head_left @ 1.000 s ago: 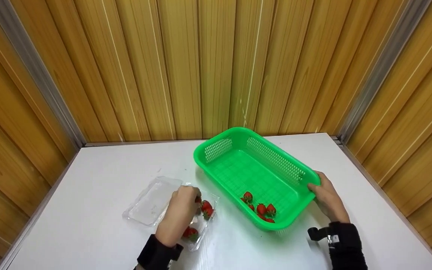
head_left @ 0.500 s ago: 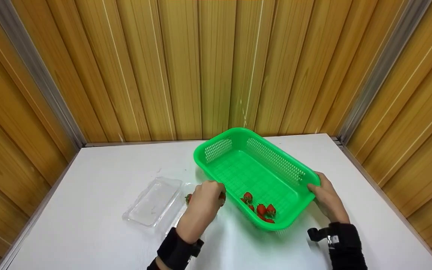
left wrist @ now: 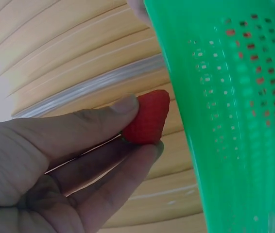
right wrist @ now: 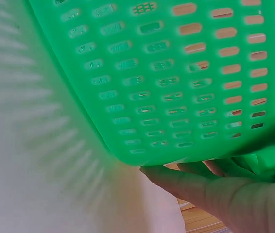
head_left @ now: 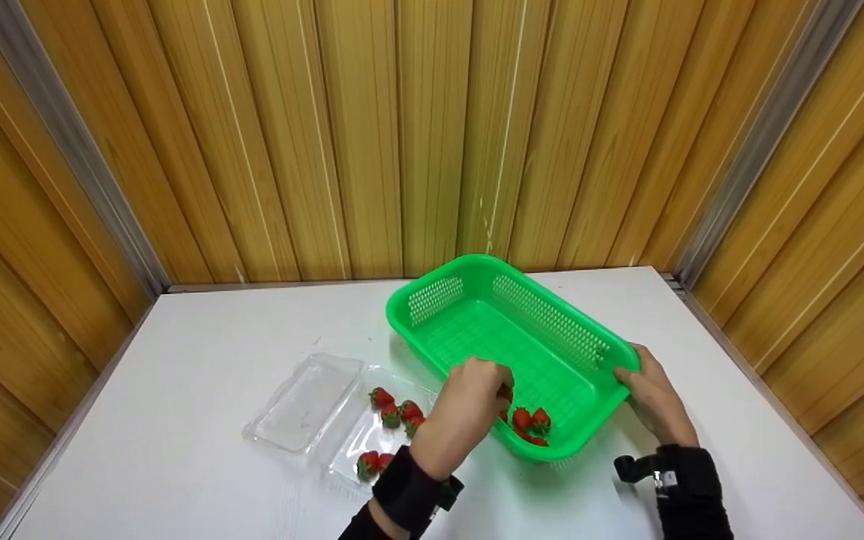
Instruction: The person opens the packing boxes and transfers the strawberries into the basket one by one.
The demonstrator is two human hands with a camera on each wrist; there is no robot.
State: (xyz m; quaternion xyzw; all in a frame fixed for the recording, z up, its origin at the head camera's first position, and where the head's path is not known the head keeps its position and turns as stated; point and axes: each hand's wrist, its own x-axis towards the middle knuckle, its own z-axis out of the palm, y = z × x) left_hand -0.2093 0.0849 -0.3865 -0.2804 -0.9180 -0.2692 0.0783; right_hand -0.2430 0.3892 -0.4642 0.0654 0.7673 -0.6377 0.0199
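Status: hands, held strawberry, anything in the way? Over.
Left hand pinches red tapered strawberry above near side of green rectangular perforated plastic basket. Right hand grips basket's right end. Nothing seen blocking.

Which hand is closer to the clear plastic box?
The left hand: it is just right of the box in the head view, pinching a strawberry by the rim of the basket. The right hand is farther off, gripping the basket's right end.
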